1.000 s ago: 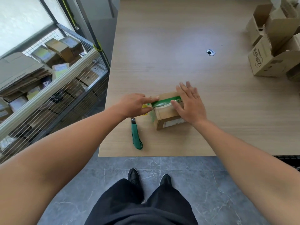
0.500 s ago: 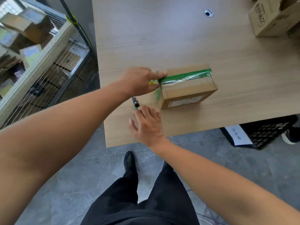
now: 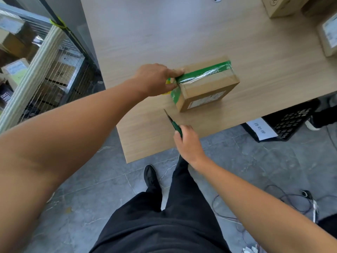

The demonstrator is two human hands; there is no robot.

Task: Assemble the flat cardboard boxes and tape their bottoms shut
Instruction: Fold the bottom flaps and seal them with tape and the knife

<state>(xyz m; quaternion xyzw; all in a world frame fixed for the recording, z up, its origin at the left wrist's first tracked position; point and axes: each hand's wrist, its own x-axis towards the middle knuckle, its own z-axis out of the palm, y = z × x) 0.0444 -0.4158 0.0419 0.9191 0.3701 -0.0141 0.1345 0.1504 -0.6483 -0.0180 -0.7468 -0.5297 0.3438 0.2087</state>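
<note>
On the wooden table point(image 3: 145, 42), near its front edge, sits the green-taped cardboard box point(image 3: 207, 88). Left hand point(image 3: 155, 79) grips the tape roll point(image 3: 167, 81) against the box's left end, right hand point(image 3: 187, 141) is wrapped round a green utility knife point(image 3: 175, 125), blade out.

Brown box point(image 3: 209, 88), green tape point(image 3: 204, 73), seemingly green knife point(image 3: 176, 126)

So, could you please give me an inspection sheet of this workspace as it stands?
Surface: light wood table.
Job's things: cardboard box, green tape along its top; tape roll at its left end, mostly hidden.
Clutter: other boxes at the table's far right.
Grippers: left hand holds the tape roll against the box; right hand grips a utility knife, blade out.
Cables: loose cables on the floor, right.
Surroundings: wire shelf with boxes, left; black crate under the table.
</note>
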